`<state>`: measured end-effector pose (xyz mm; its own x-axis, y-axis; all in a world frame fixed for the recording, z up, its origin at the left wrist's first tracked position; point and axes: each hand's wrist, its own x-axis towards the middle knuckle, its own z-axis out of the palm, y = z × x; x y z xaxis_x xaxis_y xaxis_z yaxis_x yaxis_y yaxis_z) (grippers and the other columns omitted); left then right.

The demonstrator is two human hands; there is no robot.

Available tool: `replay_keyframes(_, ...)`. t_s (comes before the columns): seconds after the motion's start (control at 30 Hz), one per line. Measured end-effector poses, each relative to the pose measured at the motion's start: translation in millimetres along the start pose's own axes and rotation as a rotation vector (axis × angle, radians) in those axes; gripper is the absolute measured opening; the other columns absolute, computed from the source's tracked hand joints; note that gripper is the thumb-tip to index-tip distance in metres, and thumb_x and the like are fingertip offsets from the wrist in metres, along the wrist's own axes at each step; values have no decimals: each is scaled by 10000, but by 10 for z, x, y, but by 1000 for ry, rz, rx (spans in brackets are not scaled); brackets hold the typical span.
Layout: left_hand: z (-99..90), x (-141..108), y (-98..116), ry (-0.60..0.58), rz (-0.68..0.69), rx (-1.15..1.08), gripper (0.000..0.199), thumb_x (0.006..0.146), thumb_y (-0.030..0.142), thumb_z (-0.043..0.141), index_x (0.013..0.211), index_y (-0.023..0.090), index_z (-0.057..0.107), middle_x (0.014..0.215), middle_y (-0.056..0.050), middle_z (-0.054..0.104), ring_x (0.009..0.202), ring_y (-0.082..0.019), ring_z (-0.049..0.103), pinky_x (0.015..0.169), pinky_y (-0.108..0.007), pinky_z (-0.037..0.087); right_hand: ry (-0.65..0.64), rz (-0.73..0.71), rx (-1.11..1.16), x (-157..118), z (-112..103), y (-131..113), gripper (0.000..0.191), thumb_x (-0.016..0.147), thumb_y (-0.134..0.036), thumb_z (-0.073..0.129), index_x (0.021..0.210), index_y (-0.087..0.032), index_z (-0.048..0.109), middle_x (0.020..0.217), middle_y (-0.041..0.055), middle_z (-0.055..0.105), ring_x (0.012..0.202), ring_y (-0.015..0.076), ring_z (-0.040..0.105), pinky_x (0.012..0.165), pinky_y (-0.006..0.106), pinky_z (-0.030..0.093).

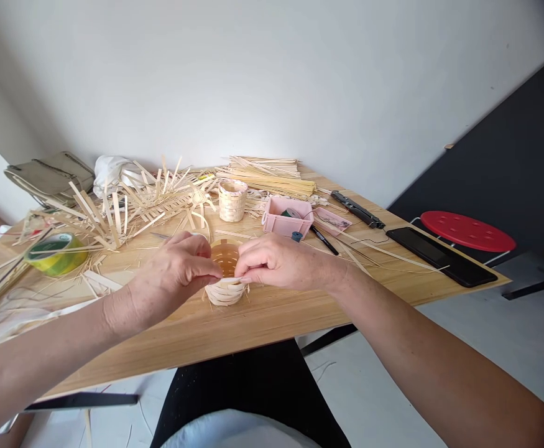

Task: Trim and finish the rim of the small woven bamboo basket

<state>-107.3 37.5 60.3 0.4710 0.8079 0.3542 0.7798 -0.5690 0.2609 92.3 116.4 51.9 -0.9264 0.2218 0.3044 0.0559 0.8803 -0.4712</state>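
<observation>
A small, pale woven basket (226, 295) stands upright on the wooden table near its front edge, and its mouth shows a brown inside. My left hand (176, 266) is closed in a pinch at the left of the rim. On the opposite side, my right hand (275, 262) pinches the rim with thumb and fingers together. Whether a thin strip lies between the fingertips and the rim I cannot make out. Short strip ends stick out around the basket's wall. A second woven basket (232, 201), finished with a rim, stands behind the first.
Loose bamboo-like strips (127, 205) spread over the left and back, with a bundle (272, 177) behind. A roll of tape (57, 255) lies left. To the right are a pink box (288, 216), a black marker (324, 240), a utility knife (358, 210) and a phone (439, 255).
</observation>
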Motion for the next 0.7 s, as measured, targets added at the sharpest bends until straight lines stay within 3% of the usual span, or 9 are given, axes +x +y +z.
replay_keyframes(0.1,8,-25,31,91,84,212,201,839,235,534,741,242,710,837,-38,580,800,-159,515,726,-297,401,19,6,-18,6,17,0,151,778,0,589,714,-117,659,621,-34,531,600,72,489,563,185,348)
replay_keyframes(0.23,46,-20,63,-21,59,45,262,855,147,409,740,164,643,817,-45,581,683,-104,553,586,-201,413,41,3,-35,11,32,-1,164,777,9,579,703,-116,655,616,-32,537,600,74,493,568,189,347)
replay_keyframes(0.43,100,-33,42,-270,-337,-459,126,841,204,389,863,187,511,520,68,489,351,-69,488,367,-154,377,68,18,13,-17,53,8,162,773,-3,576,695,-125,650,623,-31,539,586,73,482,563,189,349)
replay_keyframes(0.53,128,-61,-10,-306,-274,-491,109,866,226,355,911,201,451,521,66,521,412,-91,542,421,-167,435,58,46,38,-23,53,17,164,775,-10,572,697,-132,650,630,-30,544,589,76,484,559,192,348)
replay_keyframes(0.7,156,-52,-43,-200,-177,-345,101,876,227,361,855,197,456,651,20,618,581,-107,612,559,-197,468,20,111,45,-7,-13,-9,166,773,1,566,736,-127,664,665,-21,565,647,85,512,598,192,367)
